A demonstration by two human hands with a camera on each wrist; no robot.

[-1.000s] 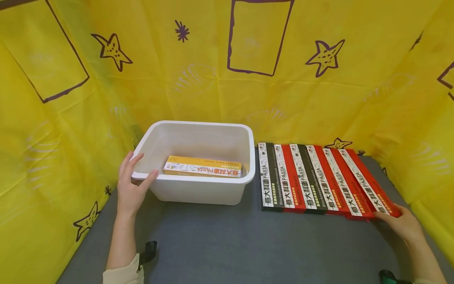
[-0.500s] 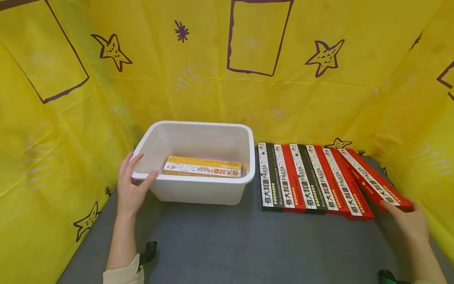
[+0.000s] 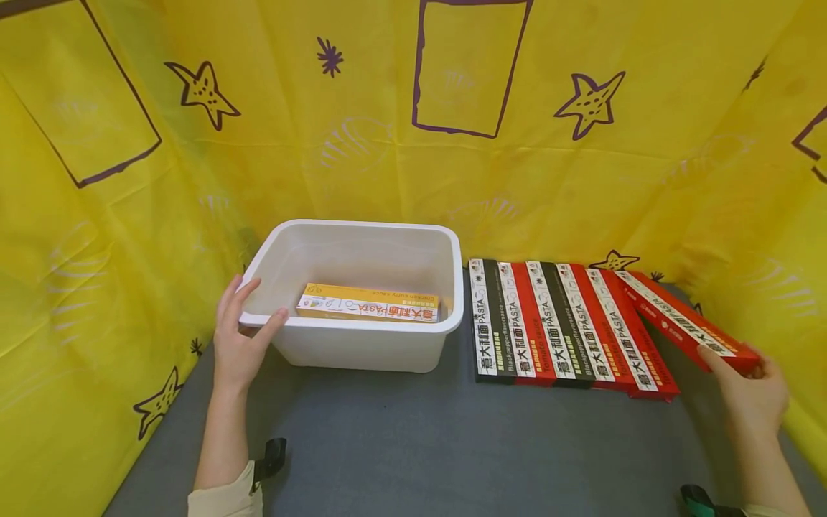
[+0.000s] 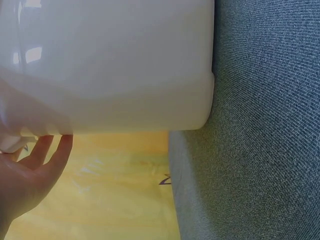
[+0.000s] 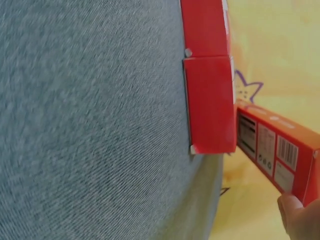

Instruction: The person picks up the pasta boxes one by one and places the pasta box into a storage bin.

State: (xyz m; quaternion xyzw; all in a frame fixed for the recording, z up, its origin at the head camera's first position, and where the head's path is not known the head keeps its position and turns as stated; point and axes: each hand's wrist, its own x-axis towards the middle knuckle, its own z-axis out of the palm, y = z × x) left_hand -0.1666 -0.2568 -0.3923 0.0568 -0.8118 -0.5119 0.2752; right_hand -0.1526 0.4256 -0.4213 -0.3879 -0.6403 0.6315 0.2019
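I had the right hand [image 3: 749, 398] gripping the near end of 1 red box [image 3: 685, 323], tilted up just off the row [image 3: 562, 327] on the table [image 3: 413, 438]. My left hand [image 3: 240, 337] rested open-fingered on the tub [image 3: 362, 230] rim. Next, I judged, came carrying the box over into the tub beside the yellow box [image 3: 368, 304].

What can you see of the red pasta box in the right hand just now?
The red pasta box is a long, slim carton, seemingly cardboard, with a white label strip printed PASTA along its top; the right wrist view shows barcodes on another face. The right hand grips its near end, thumb on top. That end is raised and swung out to the right, away from the row of boxes lying flat on the grey table. Its far end stays low beside the row; whether it touches the neighbour is unclear.
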